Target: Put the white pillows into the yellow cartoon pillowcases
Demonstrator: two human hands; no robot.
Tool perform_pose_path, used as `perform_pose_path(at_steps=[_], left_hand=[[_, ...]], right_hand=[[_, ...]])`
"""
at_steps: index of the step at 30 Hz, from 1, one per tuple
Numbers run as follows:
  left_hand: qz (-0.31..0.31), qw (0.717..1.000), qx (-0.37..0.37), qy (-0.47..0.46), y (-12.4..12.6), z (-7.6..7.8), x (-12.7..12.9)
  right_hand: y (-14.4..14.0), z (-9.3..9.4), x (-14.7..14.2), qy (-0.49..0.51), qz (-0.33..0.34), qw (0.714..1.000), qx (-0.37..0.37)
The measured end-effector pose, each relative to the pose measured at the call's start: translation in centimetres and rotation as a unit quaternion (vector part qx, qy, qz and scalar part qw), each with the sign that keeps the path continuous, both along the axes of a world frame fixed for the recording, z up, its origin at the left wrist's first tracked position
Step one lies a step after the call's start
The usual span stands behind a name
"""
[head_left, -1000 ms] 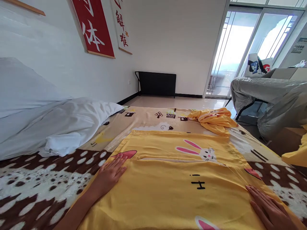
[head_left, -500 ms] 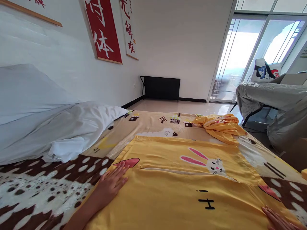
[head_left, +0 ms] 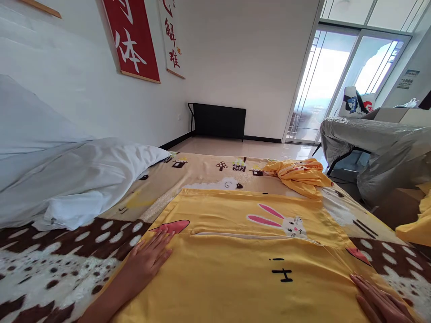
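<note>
A yellow pillowcase with a rabbit print and a slit-like opening lies spread out in front of me. On its left side my left hand rests flat, fingers stretched out near a pink printed patch. My right hand lies flat on the right edge, partly cut off by the bottom of the view; its fingers are extended. Neither hand grips anything. Beneath the pillowcase is a patterned blanket in beige, brown and white.
A crumpled yellow cloth sits on the blanket's far right. White pillows or bedding are heaped at left. Beyond the bed are a black folded panel against the wall and a plastic-covered table. More yellow fabric shows at the right edge.
The camera view has turned slightly right, so more of my right hand and the yellow fabric at right shows. Both hands stay flat on the pillowcase in nearly the same places.
</note>
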State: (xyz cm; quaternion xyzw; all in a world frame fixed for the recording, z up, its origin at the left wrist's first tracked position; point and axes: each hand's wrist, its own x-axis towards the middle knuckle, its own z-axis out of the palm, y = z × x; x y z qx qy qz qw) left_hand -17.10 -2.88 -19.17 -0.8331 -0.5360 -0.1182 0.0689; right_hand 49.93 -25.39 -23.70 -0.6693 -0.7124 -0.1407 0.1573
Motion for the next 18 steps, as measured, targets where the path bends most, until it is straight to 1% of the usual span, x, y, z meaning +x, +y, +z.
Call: perform_pose_path(at_steps=[7,9,15,18], left_hand=[[0.023,0.999,-0.021,-0.024,-0.5,1.5,1.1],[0.027,0.999,-0.022,-0.032,-0.6,1.7,1.2],[0.020,0.999,-0.012,-0.034,-0.5,1.1,1.0],[0.017,0.999,-0.004,-0.032,-0.3,0.9,0.9]], right_hand=[[0.2,1.3,-1.6,0.012,-0.035,0.999,0.007],[0.2,1.5,-1.7,0.019,-0.038,0.999,0.010],[0.5,1.2,-1.3,0.003,-0.001,0.999,0.033],[0.5,0.9,-1.2,0.005,-0.003,0.999,0.045]])
